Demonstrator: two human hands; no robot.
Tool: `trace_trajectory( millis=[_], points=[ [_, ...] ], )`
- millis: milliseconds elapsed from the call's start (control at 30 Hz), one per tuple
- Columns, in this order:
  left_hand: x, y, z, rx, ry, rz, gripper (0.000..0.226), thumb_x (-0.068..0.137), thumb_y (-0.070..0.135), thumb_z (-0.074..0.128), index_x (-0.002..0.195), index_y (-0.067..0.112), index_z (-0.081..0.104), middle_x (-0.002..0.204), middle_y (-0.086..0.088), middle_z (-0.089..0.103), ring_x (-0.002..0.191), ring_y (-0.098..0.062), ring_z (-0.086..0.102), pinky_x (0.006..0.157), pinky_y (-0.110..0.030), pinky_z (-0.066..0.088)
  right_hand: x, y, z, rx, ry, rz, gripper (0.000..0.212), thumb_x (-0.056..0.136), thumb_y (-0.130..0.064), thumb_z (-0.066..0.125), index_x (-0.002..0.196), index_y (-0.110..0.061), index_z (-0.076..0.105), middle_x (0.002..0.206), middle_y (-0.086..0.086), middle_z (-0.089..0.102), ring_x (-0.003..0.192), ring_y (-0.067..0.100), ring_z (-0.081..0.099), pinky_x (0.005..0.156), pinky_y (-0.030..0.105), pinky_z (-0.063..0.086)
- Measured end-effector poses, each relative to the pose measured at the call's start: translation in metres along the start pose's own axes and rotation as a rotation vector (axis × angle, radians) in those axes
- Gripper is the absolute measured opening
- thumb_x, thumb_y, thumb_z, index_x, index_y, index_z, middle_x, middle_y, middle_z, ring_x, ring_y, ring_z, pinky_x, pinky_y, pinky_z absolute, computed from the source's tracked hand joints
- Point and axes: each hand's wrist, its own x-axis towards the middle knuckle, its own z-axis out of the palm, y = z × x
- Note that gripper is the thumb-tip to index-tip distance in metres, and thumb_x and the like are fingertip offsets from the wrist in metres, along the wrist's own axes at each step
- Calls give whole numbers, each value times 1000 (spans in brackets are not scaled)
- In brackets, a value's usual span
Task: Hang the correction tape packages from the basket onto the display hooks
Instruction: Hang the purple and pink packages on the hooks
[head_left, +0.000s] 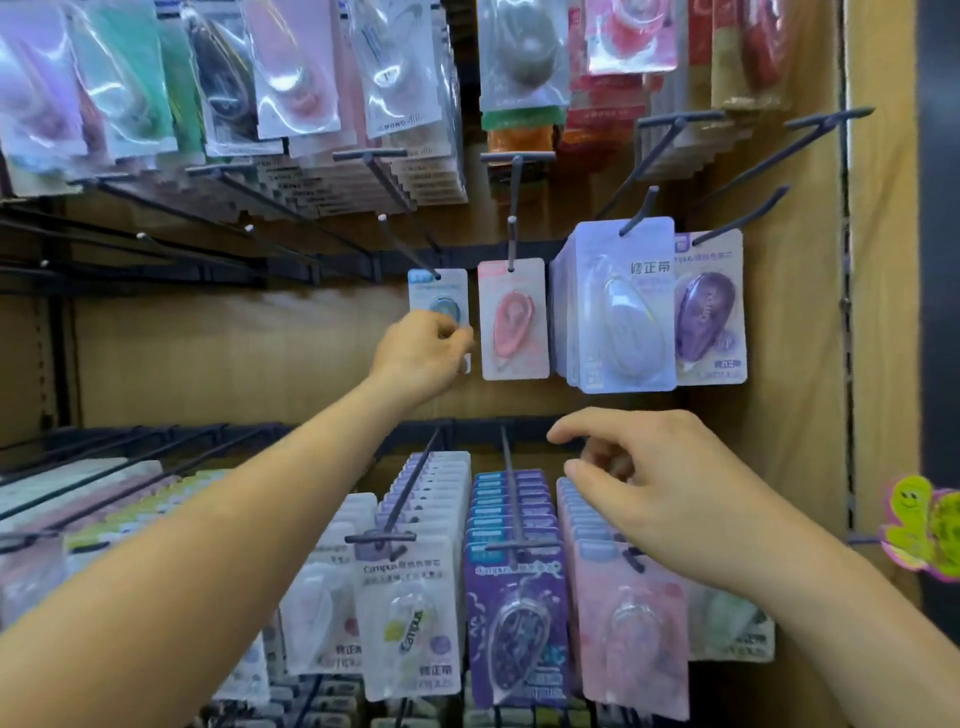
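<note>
One blue package (438, 297) on hook (410, 248), left hand (421, 353) gripping it, right hand (665, 483) relaxed

Head camera, close, facing display hooks (514, 197) straight on.

The fingers (458, 339) of the left hand (422, 356) pinch the held package (438, 293), which hangs on a hook (410, 248) above them. Just right of these fingers hangs a second package (513, 322), then a stack of packages (621, 317), then an end package (710, 312) farthest right. An upper row (311, 78) hangs well above. The fingers (574, 430) of the right hand (670, 488) sit below the stack, over a lower row (514, 597) of packages.
</note>
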Motion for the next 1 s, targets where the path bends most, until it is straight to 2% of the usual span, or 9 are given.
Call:
trace_trajectory(
  millis=[67, 200, 300, 367, 500, 633, 767, 900, 1000],
  points=[
    [-34, -2, -20, 38, -32, 27, 24, 96, 29, 57, 77, 21, 70, 69, 1, 71, 60, -12, 65, 67, -33, 60, 0, -5, 1, -15, -8, -58, 22, 94, -28, 60, 114, -35, 66, 72, -14, 63, 72, -1, 58, 71, 25, 49],
    [-104, -7, -63, 146, 20, 114, 19, 87, 15, 61, 79, 29, 71, 61, 11, 68, 56, -1, 60, 61, -22, 49, 2, -23, 8, -52, -18, -199, 23, 93, -27, 59, 115, -32, 67, 76, -16, 63, 77, 8, 59, 79, 39, 52],
    [-157, -16, -89, 256, 78, 128, 23, 83, 12, 60, 80, 32, 70, 60, 13, 64, 57, -4, 56, 54, -14, 39, 0, -44, 20, -53, -41, -330, 22, 92, -27, 55, 110, -29, 68, 79, -13, 65, 76, 15, 59, 72, 42, 53],
    [-187, -28, -105, 285, 93, 98, 18, 83, 17, 59, 83, 30, 72, 61, 10, 65, 58, -9, 56, 54, -20, 41, -2, -60, 31, -42, -56, -399, 27, 89, -30, 50, 106, -26, 70, 81, -7, 67, 74, 19, 60, 69, 42, 53],
    [-239, -66, -140, 397, -32, -63, 21, 85, 15, 58, 79, 32, 69, 57, 8, 61, 53, -7, 53, 54, -28, 40, -12, -102, 63, -20, -166, -513, 23, 92, -30, 54, 107, -24, 71, 80, -1, 69, 75, 25, 64, 71, 43, 54],
    [-302, -104, -176, 543, -133, -247, 23, 86, 18, 57, 78, 38, 63, 56, 2, 61, 55, -15, 56, 59, -36, 49, -32, -147, 115, -63, -374, -602, 22, 97, -30, 51, 113, -26, 66, 87, 2, 69, 85, 27, 62, 74, 41, 52],
    [-381, -154, -218, 592, -214, -461, 24, 92, 18, 52, 86, 38, 64, 62, 1, 66, 59, -14, 61, 58, -33, 50, -71, -188, 190, -107, -609, -653, 22, 101, -31, 45, 115, -26, 61, 81, -4, 62, 78, 22, 58, 71, 41, 52],
    [-477, -213, -268, 567, -191, -687, 26, 90, 13, 54, 81, 36, 62, 69, 5, 66, 70, -17, 63, 67, -32, 50, -122, -229, 274, -50, -837, -573, 23, 102, -30, 46, 120, -27, 61, 88, -6, 65, 80, 18, 61, 73, 39, 53],
    [-555, -250, -304, 581, -209, -850, 26, 89, 11, 52, 91, 29, 71, 85, 4, 73, 84, -19, 66, 71, -29, 47, -163, -256, 331, 41, -948, -439, 25, 101, -29, 50, 120, -25, 65, 93, -7, 68, 79, 11, 61, 71, 31, 49]
  ],
)
